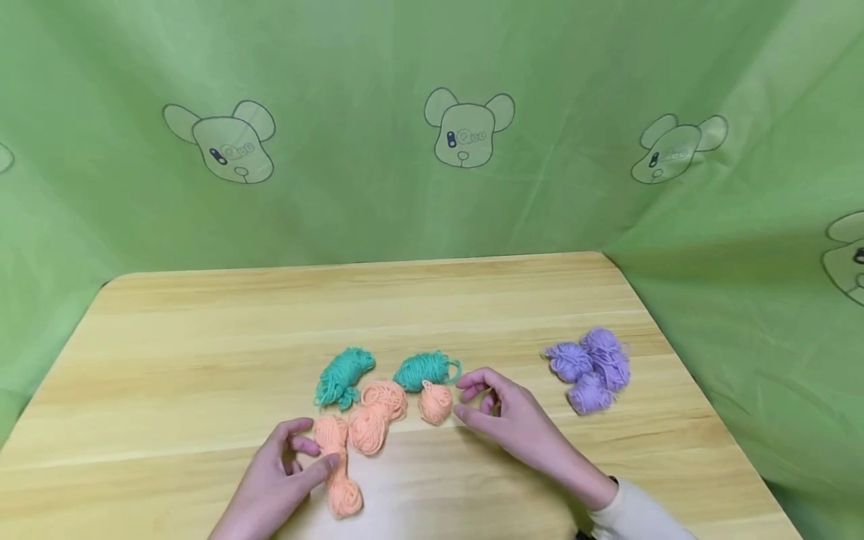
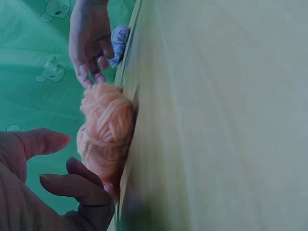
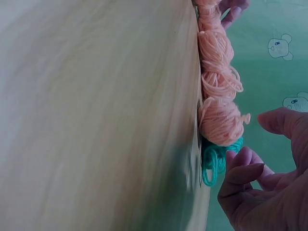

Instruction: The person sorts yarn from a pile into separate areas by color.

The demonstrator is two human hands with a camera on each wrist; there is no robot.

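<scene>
My left hand is spread beside a peach yarn skein, its thumb overlapping the skein's narrow middle in the head view. In the left wrist view, a gap shows between that thumb and the peach yarn. To the right, a small peach yarn ball sits just off the fingertips of my right hand, whose thumb and fingers stand apart with nothing between them. Between the hands lies another peach skein. Behind are two teal yarn bundles, one on the left and one on the right.
Several purple yarn bundles form a cluster on the right part of the wooden table. A green curtain with printed bear heads hangs around the table's back and sides.
</scene>
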